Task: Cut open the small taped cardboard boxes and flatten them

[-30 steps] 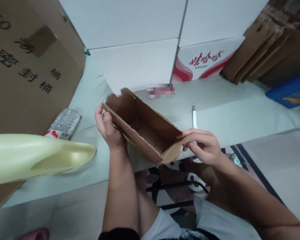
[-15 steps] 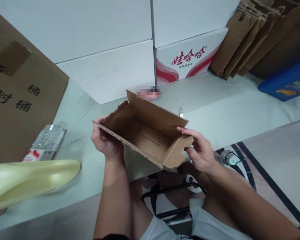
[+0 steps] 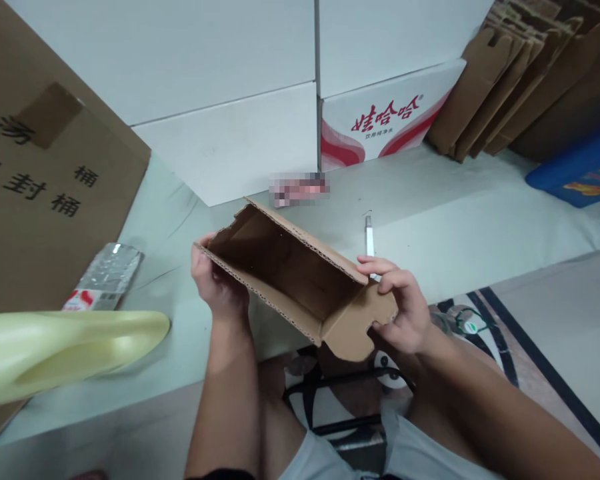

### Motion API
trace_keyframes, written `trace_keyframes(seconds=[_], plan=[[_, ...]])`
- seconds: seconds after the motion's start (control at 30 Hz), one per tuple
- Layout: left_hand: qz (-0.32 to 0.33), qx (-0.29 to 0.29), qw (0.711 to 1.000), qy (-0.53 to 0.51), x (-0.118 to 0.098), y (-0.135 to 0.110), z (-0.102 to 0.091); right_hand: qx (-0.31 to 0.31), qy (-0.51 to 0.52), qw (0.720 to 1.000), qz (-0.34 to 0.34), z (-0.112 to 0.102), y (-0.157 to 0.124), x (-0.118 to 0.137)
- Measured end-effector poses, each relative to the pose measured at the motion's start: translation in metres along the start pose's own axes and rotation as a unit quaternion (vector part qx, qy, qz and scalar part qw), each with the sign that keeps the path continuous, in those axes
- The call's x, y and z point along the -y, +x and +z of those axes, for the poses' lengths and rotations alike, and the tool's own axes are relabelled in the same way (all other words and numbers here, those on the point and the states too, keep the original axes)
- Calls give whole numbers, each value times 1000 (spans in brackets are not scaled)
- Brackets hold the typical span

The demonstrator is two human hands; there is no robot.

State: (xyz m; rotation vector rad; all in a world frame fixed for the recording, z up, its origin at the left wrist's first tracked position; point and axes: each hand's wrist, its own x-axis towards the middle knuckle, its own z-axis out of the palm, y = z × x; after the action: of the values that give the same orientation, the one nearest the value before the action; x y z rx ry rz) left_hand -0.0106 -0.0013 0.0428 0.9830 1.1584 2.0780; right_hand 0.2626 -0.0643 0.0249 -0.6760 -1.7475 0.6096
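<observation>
A small brown cardboard box [image 3: 285,267], its top open toward me, is held in the air between both hands. My left hand [image 3: 220,283] grips its left end, with some fingers hidden behind the box wall. At the other end, my right hand [image 3: 400,300] has its fingers on the corner and far wall, and its thumb by a notched flap [image 3: 350,333] that sticks outward. The inside of the box is in shadow, and I see nothing in it. Just beyond my right fingers lies a slim white tool [image 3: 369,237], partly covered by them.
On the pale green surface [image 3: 460,207] stand white cartons [image 3: 390,120] at the back and flattened cardboard [image 3: 485,93] at right, near a blue container [image 3: 575,173]. At left are a large carton [image 3: 55,233], a clear plastic bottle [image 3: 113,270] and a pale yellow curved object [image 3: 95,343].
The far wall of the box has come up and inward, so the opening is narrower. My right hand has lowered slightly, and the notched flap now points more toward me. The view has shifted slightly.
</observation>
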Motion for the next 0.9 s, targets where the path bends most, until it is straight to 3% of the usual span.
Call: trace_keyframes(seconds=[0.3, 0.5, 0.7, 0.77, 0.9], plan=[[7, 28, 1000, 10, -2, -1, -6, -14, -16, 999, -47, 1, 2, 4], [-2, 41, 999, 28, -5, -1, -6, -13, -11, 999, 48, 1, -2, 1], [16, 54, 996, 74, 2, 2, -6, -40, -29, 981, 186, 23, -5, -10], [30, 52, 993, 102, 7, 4, -8, -49, 1, 984, 169, 31, -4, -11], [94, 67, 979, 170, 14, 6, -16, 1, 75, 996, 50, 33, -2, -8]])
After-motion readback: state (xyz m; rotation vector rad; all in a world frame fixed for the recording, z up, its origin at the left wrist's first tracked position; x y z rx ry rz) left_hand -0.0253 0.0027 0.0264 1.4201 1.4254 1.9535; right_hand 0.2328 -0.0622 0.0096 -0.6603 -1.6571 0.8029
